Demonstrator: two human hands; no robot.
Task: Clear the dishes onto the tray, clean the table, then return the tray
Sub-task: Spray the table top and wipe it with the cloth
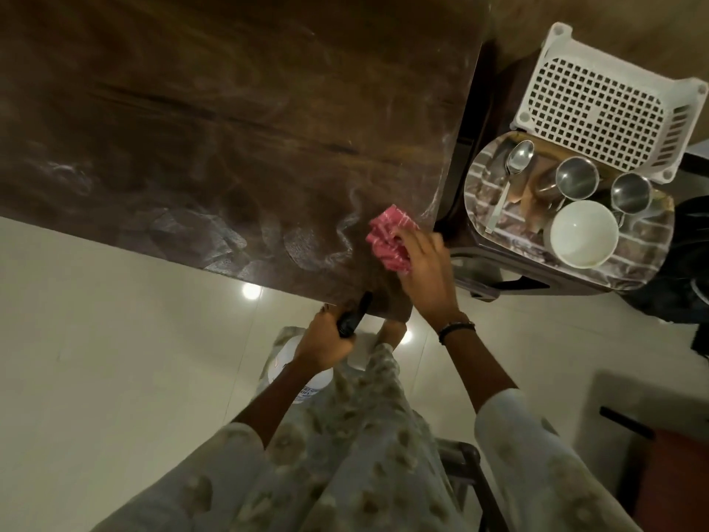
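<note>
Nearest the camera, a pale patterned garment (368, 435) filled the lower frame, and both forearms were extended forward from its sleeves. The left hand (326, 339) was held low, below the worktop's near corner, closed in a fist around the black trigger head of a white spray bottle (303, 374) — nozzle pointed up toward the worktop edge. The right hand (426, 270) was stretched farther out, palm down, fingers spread and pressed flat on a pink cloth (389, 236) laid on the dark wooden worktop (230, 128) near its right edge; a dark band was worn at that wrist. Smeared streaks were seen across the surface. Beside the worktop, on a dark stool, the tray (491, 178) was set, loaded with a white bowl (583, 234), two steel cups (575, 178) and a spoon (514, 167) — a white lattice basket (598, 105) just beyond it.
</note>
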